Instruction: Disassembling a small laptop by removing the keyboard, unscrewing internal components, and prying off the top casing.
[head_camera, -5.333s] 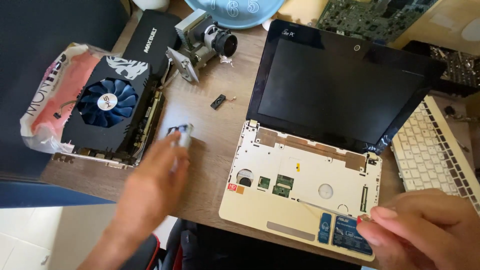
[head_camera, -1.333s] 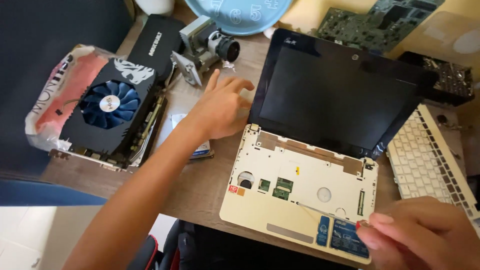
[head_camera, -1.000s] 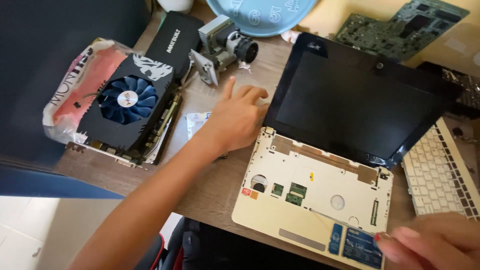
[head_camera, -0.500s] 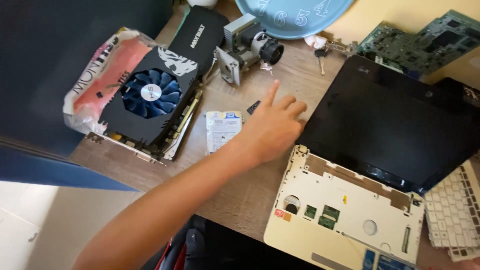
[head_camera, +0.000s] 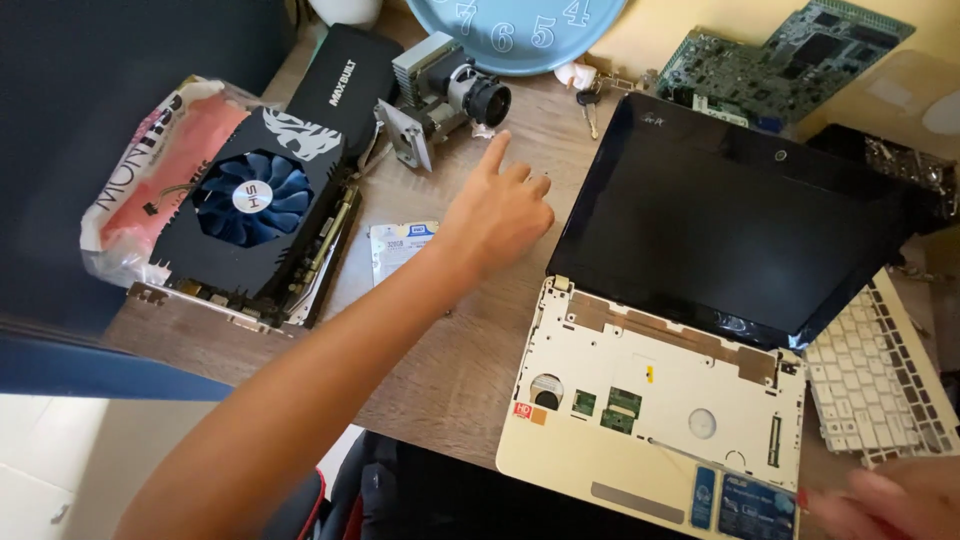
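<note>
Cluttered wooden desk (head_camera: 450, 380). Mid-frame: left hand (head_camera: 495, 205) open, index finger out, grasping nothing, just right of bare hard drive (head_camera: 400, 250). Probably light, rigid, shock-sensitive; best pinched by side edges. Lower right: right hand (head_camera: 880, 500) blurred, grip impossible to tell.

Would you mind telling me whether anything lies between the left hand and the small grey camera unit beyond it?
Nothing visible does. The left hand hovers with its index finger extended toward the camera unit; only bare wooden desk lies between them.

Wood desk (head_camera: 470, 370), pale floor (head_camera: 60, 450), daylight.
</note>
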